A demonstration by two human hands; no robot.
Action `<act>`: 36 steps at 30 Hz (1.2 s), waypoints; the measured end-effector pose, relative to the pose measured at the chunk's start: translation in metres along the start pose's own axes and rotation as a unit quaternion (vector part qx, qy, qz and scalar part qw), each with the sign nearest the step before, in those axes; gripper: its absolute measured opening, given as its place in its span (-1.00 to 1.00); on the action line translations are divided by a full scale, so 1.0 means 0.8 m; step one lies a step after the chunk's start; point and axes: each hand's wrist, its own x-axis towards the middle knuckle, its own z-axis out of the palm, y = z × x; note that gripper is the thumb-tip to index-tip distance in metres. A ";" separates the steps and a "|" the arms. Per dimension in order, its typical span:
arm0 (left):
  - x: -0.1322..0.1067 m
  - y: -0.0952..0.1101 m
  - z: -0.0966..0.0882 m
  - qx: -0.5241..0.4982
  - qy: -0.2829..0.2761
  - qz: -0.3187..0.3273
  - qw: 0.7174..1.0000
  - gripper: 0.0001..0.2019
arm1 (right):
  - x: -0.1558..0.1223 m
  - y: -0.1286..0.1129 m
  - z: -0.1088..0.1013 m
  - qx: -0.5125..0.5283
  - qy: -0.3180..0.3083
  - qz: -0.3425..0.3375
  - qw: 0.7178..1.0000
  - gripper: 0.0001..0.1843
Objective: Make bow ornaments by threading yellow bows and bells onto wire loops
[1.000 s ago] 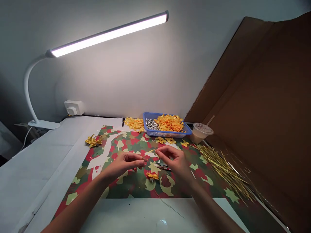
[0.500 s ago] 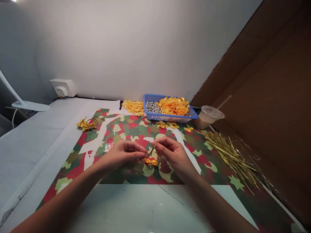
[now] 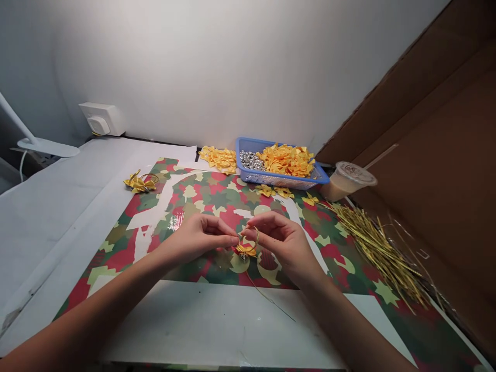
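My left hand (image 3: 197, 241) and my right hand (image 3: 281, 241) meet over a patterned red and green paper sheet (image 3: 217, 206). Both pinch a thin gold wire tie (image 3: 253, 235) bent into a small loop. A small yellow ribbon bow (image 3: 245, 251) hangs on the wire just below my fingertips. The fingers of both hands are closed in a pinch. One end of the wire trails toward me across the white table (image 3: 217, 330).
A blue basket (image 3: 284, 179) holds yellow bows and silver bells at the back. More bows (image 3: 220, 157) lie left of it. A lidded cup (image 3: 347, 180), a heap of gold wire ties (image 3: 374, 248), a finished bow (image 3: 139, 182), cardboard (image 3: 437, 134) at right, a lamp base (image 3: 48, 148).
The view has tilted down, so the lamp bar left the picture. The wire went from straight to a small loop above the bow, and my hands drew closer together.
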 end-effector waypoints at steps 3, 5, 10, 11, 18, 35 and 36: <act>-0.001 0.002 0.003 -0.010 0.003 0.008 1.000 -0.81 | -0.002 -0.003 0.002 0.007 -0.022 -0.005 1.000 -0.84; -0.002 0.004 0.005 -0.042 0.020 0.001 0.999 -0.81 | -0.004 -0.004 0.004 0.012 -0.037 -0.002 0.999 -0.85; -0.003 0.006 0.009 -0.082 0.052 -0.015 0.995 -0.77 | -0.005 -0.003 0.004 0.003 -0.032 -0.001 0.999 -0.82; -0.003 0.006 0.009 -0.077 0.054 -0.012 0.996 -0.77 | -0.005 -0.002 0.004 -0.001 -0.029 -0.007 1.000 -0.83; -0.003 0.004 0.008 -0.050 0.048 0.007 0.998 -0.86 | -0.004 0.004 0.000 -0.041 -0.002 -0.051 0.998 -0.87; -0.002 -0.003 0.014 -0.066 0.050 0.001 0.997 -0.89 | -0.002 0.015 0.011 0.068 0.063 0.030 0.995 -0.72; -0.002 -0.003 0.015 -0.070 0.055 0.002 0.996 -0.89 | -0.002 0.016 0.012 0.066 0.066 0.027 0.995 -0.72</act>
